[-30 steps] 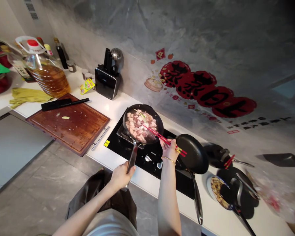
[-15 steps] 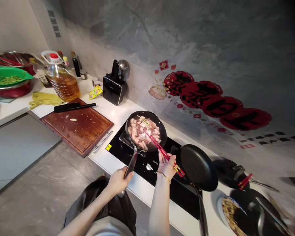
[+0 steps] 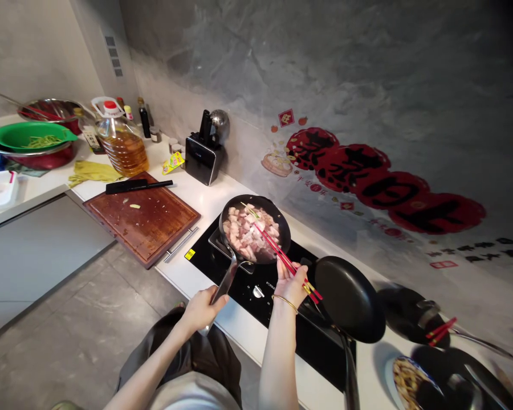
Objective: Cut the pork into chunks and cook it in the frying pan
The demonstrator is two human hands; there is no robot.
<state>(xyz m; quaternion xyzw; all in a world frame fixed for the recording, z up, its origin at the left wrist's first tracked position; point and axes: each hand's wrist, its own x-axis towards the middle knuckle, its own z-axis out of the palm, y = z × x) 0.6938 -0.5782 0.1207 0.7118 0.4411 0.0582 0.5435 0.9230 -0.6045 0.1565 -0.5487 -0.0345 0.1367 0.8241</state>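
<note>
A dark frying pan (image 3: 284,230) full of pale pink meat pieces (image 3: 240,228) sits on the left part of the black cooktop (image 3: 206,249). My left hand (image 3: 205,307) is wrapped round the pan's metal handle (image 3: 227,279). Red chopsticks (image 3: 277,250) are held in my right hand (image 3: 291,280), just below the pan's right side, and their tips reach into the meat. Some green and yellowish strips lie on top of the meat. An empty black pan (image 3: 348,299) rests to the right of my right hand.
On the left, a wooden board (image 3: 154,222) carries a black cleaver (image 3: 132,185). Behind it stand an oil jug (image 3: 123,148), a knife block (image 3: 202,159) and a green basket (image 3: 25,135). A bowl of food (image 3: 406,381) is at the lower right.
The view has shifted a little, bringing a white tray into sight at the far left. Both hands keep their holds, and the chopsticks' tips remain in the meat.
</note>
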